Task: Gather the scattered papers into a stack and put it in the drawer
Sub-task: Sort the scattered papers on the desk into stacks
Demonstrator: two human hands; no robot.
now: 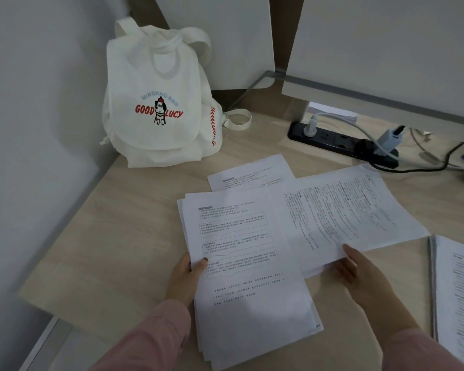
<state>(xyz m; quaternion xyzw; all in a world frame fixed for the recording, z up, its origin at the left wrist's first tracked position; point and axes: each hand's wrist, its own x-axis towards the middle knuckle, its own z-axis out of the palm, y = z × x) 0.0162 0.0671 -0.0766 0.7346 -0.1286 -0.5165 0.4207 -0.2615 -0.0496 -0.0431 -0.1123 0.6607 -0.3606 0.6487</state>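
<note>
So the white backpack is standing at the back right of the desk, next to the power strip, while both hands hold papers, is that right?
Not quite. The head view shows the backpack at the back left, against the wall; the power strip is apart, at the back right. The left hand and right hand do hold papers.

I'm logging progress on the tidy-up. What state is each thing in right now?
Stack: partly gathered, left hand gripping its edge.
Sheet: loose, skewed, right hand on its corner.
Rear sheet: loose, partly covered.
Backpack: upright, flap closed.
Power strip: plugs inserted.
</note>
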